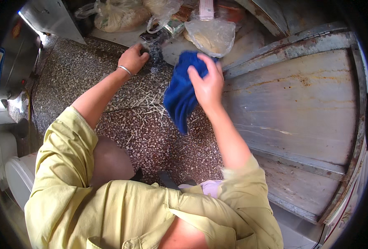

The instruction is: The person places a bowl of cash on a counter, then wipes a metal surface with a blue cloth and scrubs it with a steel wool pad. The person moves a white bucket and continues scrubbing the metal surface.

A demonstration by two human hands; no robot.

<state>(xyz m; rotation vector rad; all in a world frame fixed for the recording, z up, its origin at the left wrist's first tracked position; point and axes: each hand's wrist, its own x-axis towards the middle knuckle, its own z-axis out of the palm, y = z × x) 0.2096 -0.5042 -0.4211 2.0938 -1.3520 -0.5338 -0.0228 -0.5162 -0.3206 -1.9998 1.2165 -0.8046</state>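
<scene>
My right hand [208,81] grips a blue cloth [181,93], slightly blurred, which hangs in folds over the speckled stone floor [115,127]. To its left, my left hand [133,59], with a silver bangle on the wrist, has its fingers curled beside a crinkled clear plastic bag [155,54]. Whether those fingers hold the plastic cannot be told. Many thin white sticks [149,104], resembling matchsticks, lie scattered on the floor left of the cloth.
Knotted plastic bags [121,18] and a clear bag of pale contents [210,37] sit on a low shelf [171,49] ahead. A rusty metal cabinet door [293,102] stands at the right. Metal equipment [19,59] and a white rounded container [15,177] are at the left.
</scene>
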